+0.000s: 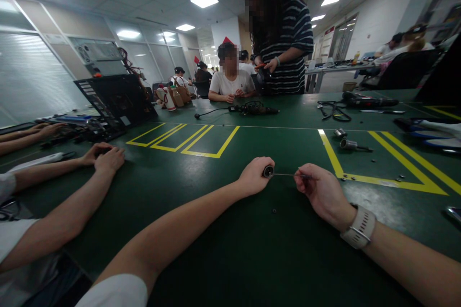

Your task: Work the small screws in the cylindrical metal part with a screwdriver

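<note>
My left hand [255,175] is wrapped round a dark cylindrical part [268,171] whose round open end faces right. Between my hands runs a thin metal rod [284,174], its left tip at the open end of that part. My right hand [319,189] pinches the rod's other end between thumb and fingers, with a pale watch strap on the wrist. Whether the rod's tip is inside the part or only touching it, I cannot tell. A tiny dark nut-like piece [274,211] lies on the green table below my hands.
Metal cylindrical parts [348,144] and several small pieces lie by the yellow tape [396,183] at right. Farther back are a power tool [370,100] and cables [248,108]. Blue-handled pliers [432,134] lie far right. A co-worker's hands [108,156] are at left; two people are opposite.
</note>
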Available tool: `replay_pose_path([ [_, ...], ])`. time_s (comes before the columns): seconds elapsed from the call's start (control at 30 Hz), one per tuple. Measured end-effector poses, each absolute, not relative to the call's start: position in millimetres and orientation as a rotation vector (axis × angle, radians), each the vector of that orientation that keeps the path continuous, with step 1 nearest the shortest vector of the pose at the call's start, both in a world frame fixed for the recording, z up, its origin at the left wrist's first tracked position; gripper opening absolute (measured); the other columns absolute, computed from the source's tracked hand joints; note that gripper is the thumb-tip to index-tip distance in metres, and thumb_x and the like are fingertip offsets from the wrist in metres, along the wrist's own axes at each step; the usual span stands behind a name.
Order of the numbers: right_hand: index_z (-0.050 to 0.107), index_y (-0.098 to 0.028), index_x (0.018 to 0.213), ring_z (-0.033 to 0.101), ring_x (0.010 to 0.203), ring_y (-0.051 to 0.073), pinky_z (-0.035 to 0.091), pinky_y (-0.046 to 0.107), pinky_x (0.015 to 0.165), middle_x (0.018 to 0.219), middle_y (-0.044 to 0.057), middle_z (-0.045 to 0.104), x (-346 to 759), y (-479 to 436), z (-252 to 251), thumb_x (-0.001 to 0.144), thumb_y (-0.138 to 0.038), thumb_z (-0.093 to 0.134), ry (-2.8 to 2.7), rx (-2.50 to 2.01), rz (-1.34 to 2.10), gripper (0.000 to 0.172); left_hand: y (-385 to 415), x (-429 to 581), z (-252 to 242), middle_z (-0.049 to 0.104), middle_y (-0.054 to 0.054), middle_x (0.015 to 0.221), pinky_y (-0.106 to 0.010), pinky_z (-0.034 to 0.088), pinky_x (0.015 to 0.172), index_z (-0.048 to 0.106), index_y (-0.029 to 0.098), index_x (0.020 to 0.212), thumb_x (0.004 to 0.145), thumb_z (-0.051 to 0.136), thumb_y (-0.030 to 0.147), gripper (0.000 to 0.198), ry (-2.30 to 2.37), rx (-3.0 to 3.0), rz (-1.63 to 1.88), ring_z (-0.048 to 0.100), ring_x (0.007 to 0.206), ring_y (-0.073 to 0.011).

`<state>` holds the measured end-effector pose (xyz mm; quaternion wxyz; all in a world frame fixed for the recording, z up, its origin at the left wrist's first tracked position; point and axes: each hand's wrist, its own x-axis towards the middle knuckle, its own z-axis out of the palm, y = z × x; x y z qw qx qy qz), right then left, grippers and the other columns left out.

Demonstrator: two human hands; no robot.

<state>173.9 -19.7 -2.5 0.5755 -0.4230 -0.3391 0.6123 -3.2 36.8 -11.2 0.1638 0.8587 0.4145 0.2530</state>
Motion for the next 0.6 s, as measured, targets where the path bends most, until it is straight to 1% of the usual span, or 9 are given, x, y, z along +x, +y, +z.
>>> replay_pose_path([
  [0.13,0.055,-0.02,0.051,0.041,0.046,0.011,0.028,0.026,0.045,0.047,-0.003,0.049,173.4,-23.0,-1.1,0.066,-0.025,0.059,-0.881,-1.023,1.32,0.016,37.3,-3.2,-13.1,0.056,-0.002,0.088,-0.03,0.041,0.074,0.054,0.018,0.086,0.074,0.057,0.013,0.013,1.239,2.404,0.726,0.052,0.084,-0.0168],
  [0.27,0.055,-0.02,0.05,0.04,0.046,0.011,0.028,0.026,0.046,0.046,-0.003,0.049,170.9,-25.5,-0.8,0.066,-0.022,0.06,-0.986,-1.093,1.229,0.016,38.4,-3.2,-13.2,0.056,-0.001,0.087,-0.03,0.042,0.072,0.053,0.017,0.085,0.074,0.058,0.016,0.012,1.288,2.331,0.78,0.052,0.082,-0.0162],
  [0.43,0.055,-0.019,0.048,0.04,0.046,0.011,0.027,0.026,0.045,0.045,-0.003,0.049,168.9,-24.4,-2.9,0.066,-0.021,0.06,-1.05,-1.162,1.159,0.018,37.5,-3.6,-8.3,0.057,0.001,0.08,-0.027,0.043,0.071,0.05,0.016,0.081,0.07,0.062,0.015,0.016,1.032,2.213,0.808,0.054,0.075,-0.0127],
  [0.6,0.055,-0.02,0.048,0.04,0.045,0.011,0.026,0.027,0.044,0.045,-0.003,0.048,170.7,-23.2,-3.5,0.065,-0.021,0.059,-1.015,-1.169,1.114,0.017,36.9,-4.4,-6.9,0.06,-0.001,0.082,-0.028,0.045,0.073,0.05,0.015,0.082,0.07,0.063,0.015,0.018,0.922,2.2,0.693,0.057,0.077,-0.013],
])
